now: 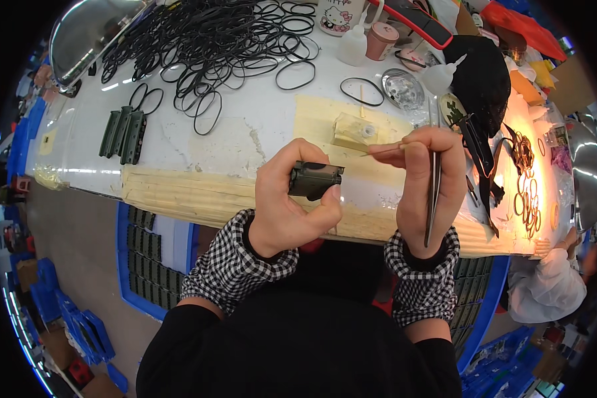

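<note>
My left hand (pixel 275 202) is closed round a small dark green camouflage-patterned casing (pixel 315 180), held up over the near table edge. Its fingers cover the casing's left end. To the right, my right hand (pixel 421 176) is closed with dark slim tweezers (pixel 434 205) lying along its palm. A thin pointed tip (pixel 370 152) sticks out from between its thumb and fingers toward the casing, without touching it; what it belongs to is hidden. Just beyond that hand, a tape-wrapped yellowish block (pixel 351 131) with a small clear piece on it sits on the table.
Black rubber bands (pixel 212 46) lie heaped at the back left, near several green casings (pixel 123 136). Dropper bottles (pixel 351 46), a mug (pixel 335 16) and a round clear dish (pixel 402 88) stand farther back. Blue trays (pixel 121 255) flank me below. Another person (pixel 550 285) is at right.
</note>
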`<state>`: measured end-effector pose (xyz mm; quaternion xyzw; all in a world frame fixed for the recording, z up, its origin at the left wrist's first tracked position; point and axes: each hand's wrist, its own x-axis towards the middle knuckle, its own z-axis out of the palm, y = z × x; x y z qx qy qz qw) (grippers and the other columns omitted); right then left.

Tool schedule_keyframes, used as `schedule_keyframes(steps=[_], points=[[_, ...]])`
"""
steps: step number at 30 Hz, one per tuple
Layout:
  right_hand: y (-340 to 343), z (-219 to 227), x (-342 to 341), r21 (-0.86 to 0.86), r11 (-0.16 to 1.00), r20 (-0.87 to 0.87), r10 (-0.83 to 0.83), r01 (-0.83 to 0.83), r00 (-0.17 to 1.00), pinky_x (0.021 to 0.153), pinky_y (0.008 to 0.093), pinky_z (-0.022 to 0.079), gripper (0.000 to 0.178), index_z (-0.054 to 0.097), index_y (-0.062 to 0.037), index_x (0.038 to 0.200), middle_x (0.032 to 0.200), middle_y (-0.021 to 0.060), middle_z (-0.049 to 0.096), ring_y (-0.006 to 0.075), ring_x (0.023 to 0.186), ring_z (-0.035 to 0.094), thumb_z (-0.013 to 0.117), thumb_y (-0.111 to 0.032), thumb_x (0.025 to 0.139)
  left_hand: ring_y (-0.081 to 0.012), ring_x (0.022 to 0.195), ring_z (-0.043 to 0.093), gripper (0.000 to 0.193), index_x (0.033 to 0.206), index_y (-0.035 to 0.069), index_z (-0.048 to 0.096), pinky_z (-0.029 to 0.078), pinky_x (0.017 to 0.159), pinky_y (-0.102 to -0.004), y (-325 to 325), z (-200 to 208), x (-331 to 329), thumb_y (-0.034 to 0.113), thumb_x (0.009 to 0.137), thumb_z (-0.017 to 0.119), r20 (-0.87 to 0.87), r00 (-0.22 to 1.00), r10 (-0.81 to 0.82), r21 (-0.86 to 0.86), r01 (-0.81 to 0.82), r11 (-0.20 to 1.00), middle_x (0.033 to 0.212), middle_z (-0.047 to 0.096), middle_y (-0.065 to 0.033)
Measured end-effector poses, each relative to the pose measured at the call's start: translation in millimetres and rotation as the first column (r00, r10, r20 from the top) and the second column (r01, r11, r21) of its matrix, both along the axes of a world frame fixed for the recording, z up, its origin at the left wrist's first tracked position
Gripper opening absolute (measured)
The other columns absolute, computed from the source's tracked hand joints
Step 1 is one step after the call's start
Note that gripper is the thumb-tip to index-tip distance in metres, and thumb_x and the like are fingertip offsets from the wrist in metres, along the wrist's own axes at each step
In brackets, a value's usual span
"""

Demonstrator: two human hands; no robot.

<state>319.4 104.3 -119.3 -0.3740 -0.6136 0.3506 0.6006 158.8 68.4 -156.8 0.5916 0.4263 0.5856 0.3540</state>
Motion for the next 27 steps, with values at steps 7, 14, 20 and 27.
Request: schedule_keyframes(steps=[7, 14, 20, 27], points=[[30, -15, 9, 0.326, 0.939, 0.572, -0.29, 0.112, 0.767, 0.061, 0.0328, 0.046, 0.011, 0.059, -0.0022, 0.087, 0.079, 0.01, 0.057, 0.0264, 0.07, 0.058, 0.068, -0.003, 0.082, -0.012, 0.076, 0.054, 0.018, 0.089, 0.003, 0.05, 0.045, 0.087, -0.0348, 0, -1, -4, 0.009, 0.076, 0.061, 0.257, 0.965, -0.046, -0.164, 0.091, 0.982, 0.083, 0.055, -0.0055], [14, -2, 11, 0.416, 0.905, 0.57, -0.337, 0.09, 0.75, 0.068, 0.0325, 0.049, 0.02, 0.063, -0.0009, 0.102, 0.086, 0.0109, 0.061, 0.0257, 0.077, 0.062, 0.069, -0.005, 0.083, -0.0154, 0.079, 0.053, 0.025, 0.085, 0.01, 0.046, 0.046, 0.097, -0.0391, 4, -2, -10, 0.031, 0.079, 0.058, 0.784, 0.593, -0.186, -0.174, 0.497, 0.85, 0.082, 0.049, -0.0038], [-35, 1, -8, -0.114, 0.977, 0.067, 0.19, -0.181, 0.98, 0.083, 0.0298, 0.051, 0.02, 0.061, 0.0051, 0.106, 0.097, 0.0147, 0.065, 0.0206, 0.09, 0.067, 0.063, -0.007, 0.09, -0.0166, 0.078, 0.053, 0.024, 0.085, 0.009, 0.049, 0.042, 0.092, -0.0387, 4, -8, -5, 0.031, 0.081, 0.057, 0.947, 0.24, -0.215, 0.013, 0.639, 0.769, 0.084, 0.051, -0.0044], [-28, -6, -8, 0.065, 0.953, 0.05, 0.293, -0.296, 0.955, 0.075, 0.0282, 0.051, 0.019, 0.066, 0.0016, 0.105, 0.092, 0.0109, 0.068, 0.0204, 0.083, 0.064, 0.067, -0.007, 0.088, -0.017, 0.078, 0.05, 0.025, 0.085, 0.009, 0.047, 0.038, 0.082, -0.0345, 1, -8, -1, 0.031, 0.08, 0.057, 0.946, 0.242, -0.217, 0.014, 0.637, 0.771, 0.083, 0.051, -0.0048]])
